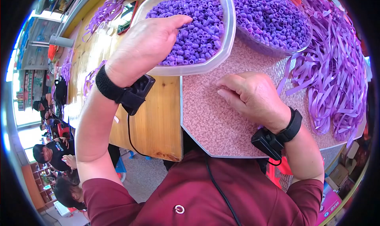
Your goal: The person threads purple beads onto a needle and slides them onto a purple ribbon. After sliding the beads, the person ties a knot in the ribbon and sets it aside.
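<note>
My left hand (148, 44) reaches over a whitish plastic tub (190, 70) filled with small purple plastic beads (198, 32). One finger stretches out to the right across the beads; the other fingers are mostly hidden behind the hand. Over the speckled pink tabletop, my right hand (255, 97) is curled, with thumb and forefinger drawn close together. Anything between those fingertips is too small to make out. Purple ribbons (332, 71) lie in a thick heap to the right of this hand.
A clear round bowl (273, 52) of similar purple beads stands beside the tub. At the far left of the wooden table (146, 127) lie more purple ribbons (105, 12) and a phone-like object (127, 18). Black wrist devices with cables are on both my arms. Several people sit at the left.
</note>
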A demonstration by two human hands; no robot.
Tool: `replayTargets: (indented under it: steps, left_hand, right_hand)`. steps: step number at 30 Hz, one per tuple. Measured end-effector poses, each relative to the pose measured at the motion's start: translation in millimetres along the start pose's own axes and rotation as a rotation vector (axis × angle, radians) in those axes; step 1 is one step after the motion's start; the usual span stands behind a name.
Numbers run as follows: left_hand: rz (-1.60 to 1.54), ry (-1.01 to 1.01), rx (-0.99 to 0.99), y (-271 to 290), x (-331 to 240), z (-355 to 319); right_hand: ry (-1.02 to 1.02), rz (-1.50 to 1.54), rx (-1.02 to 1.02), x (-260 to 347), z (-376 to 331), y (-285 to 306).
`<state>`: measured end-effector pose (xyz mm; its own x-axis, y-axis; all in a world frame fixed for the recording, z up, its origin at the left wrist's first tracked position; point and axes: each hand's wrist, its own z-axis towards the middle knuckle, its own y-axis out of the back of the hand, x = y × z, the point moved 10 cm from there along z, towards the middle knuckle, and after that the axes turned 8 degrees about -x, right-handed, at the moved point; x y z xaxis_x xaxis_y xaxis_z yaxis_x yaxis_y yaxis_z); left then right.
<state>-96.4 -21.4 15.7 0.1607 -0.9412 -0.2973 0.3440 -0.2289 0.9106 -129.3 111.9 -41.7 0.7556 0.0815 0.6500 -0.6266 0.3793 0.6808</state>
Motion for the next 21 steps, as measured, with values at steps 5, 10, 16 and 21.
replayTargets:
  steps: [5,10,16,21]
  left_hand:
    - [0.052,-0.004,0.048,-7.7,-1.1,3.9]
    - [0.009,-0.045,0.005,-7.8,1.1,1.9]
    - [-0.269,0.193,-0.007,2.9,4.1,-10.9]
    - [-0.557,0.351,-0.127,12.9,-28.9,-39.4]
  right_hand:
    - [0.014,-0.008,-0.006,1.7,0.2,2.9]
    - [0.022,-0.041,0.019,1.3,0.4,1.0]
    - [0.018,-0.035,0.026,1.9,0.0,-0.7]
    - [0.016,0.048,-0.046,0.4,-3.3,4.8]
